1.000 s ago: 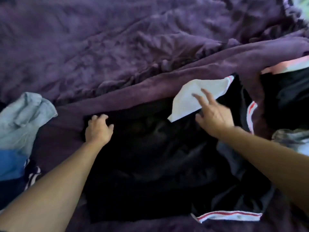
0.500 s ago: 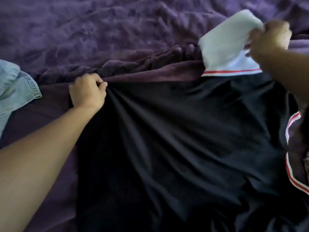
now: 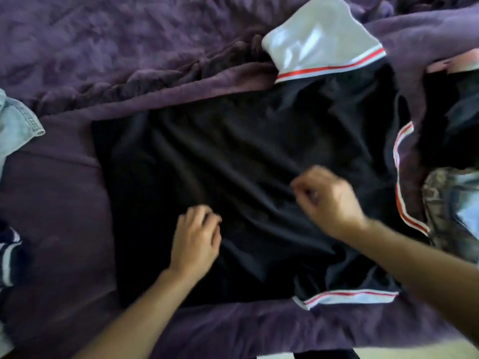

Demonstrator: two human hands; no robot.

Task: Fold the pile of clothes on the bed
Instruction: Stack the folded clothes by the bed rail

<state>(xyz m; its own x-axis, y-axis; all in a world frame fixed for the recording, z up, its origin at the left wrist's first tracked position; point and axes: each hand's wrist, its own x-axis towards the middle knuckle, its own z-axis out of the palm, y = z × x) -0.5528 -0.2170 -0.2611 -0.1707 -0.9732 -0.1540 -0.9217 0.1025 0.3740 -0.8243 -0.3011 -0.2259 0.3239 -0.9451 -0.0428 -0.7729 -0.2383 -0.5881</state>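
So: the step in hand looks like flattening, not folding yet. The black shirt [image 3: 207, 151] lies spread across the middle of the bed [image 3: 57, 203]; front or back up, can't tell. The far white sleeve [image 3: 318, 45] is laid out at top right. The near sleeve's striped cuff [image 3: 347, 297] sits at the bottom edge. The body carries diagonal creases that run toward the right hand.

The left hand [image 3: 194, 244] sits on the fabric low-centre with fingers curled. Blur hides whether it has cloth pinched or just rests there. The right hand [image 3: 326, 200] is near it. Its fingers and thumb are curled together on a ridge of fabric. That reads as a pinch, since the creases converge there.

Judgement: the person is tugging slack out of the middle. The next move calls for both hands to release and sweep outward to kill the creases. Then they take one side edge plus its sleeve and bring it over to the centre line.

The rest of the pile waits: denim [image 3: 18, 125] at the left edge, a camo piece [image 3: 445, 203] at the right. Whether the camo piece touches the shirt's striped trim or lies just beside it, can't tell. Nothing folded is in view.
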